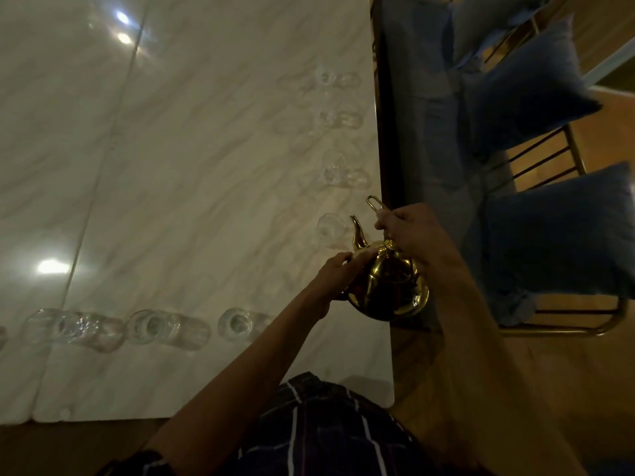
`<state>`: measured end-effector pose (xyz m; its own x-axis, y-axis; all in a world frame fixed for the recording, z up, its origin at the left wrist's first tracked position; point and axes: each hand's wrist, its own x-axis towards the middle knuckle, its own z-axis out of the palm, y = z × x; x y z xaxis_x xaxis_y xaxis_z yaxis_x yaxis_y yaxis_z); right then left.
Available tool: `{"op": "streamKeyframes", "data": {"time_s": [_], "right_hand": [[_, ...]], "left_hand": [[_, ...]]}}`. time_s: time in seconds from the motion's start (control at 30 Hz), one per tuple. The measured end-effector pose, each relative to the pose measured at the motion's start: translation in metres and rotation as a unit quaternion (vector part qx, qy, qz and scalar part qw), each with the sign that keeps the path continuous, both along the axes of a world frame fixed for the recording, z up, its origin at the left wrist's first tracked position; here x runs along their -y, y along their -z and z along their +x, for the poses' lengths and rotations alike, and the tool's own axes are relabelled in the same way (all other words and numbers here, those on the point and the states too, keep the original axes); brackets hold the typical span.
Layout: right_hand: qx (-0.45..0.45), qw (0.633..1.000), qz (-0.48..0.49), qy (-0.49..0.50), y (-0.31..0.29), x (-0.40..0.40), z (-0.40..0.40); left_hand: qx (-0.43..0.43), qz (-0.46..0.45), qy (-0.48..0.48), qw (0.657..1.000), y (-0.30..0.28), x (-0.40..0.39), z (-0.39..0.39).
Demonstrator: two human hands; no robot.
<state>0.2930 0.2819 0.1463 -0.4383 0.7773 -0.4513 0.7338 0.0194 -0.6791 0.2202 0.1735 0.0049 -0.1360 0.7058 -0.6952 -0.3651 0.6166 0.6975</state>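
Fingers of my right hand (409,231) grip the wire handle (376,203) of the gold teapot (388,286); my left hand (335,269) lays fairly straight fingers against its side, steadying it. I hold the teapot tilted just beside the nearest glass (330,228), at the table (171,166) edge, spout (357,231) aimed at that glass. Pouring looks about to start, I judge: next the spout must come over the rim, then tip slowly

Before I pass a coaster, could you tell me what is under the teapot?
Only the table shows beside the teapot, gripped by the right hand, touched by the left hand; its body covers whatever lies directly beneath.
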Motion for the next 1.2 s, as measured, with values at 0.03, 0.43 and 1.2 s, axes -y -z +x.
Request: {"op": "streamKeyframes", "data": {"time_s": [0.03, 0.43, 1.2], "right_hand": [[0.002, 1.0, -0.001, 0.0, -0.001, 0.0, 0.0], [0.004, 1.0, 0.012, -0.021, -0.008, 0.0, 0.003], [0.02, 0.998, 0.045, -0.045, -0.02, 0.001, 0.004]], "left_hand": [[0.0, 0.001, -0.001, 1.0, 0.0, 0.0, 0.0], [0.006, 0.001, -0.01, 1.0, -0.006, 0.0, 0.003], [0.014, 0.009, -0.015, 1.0, -0.019, 0.0, 0.01]]}}
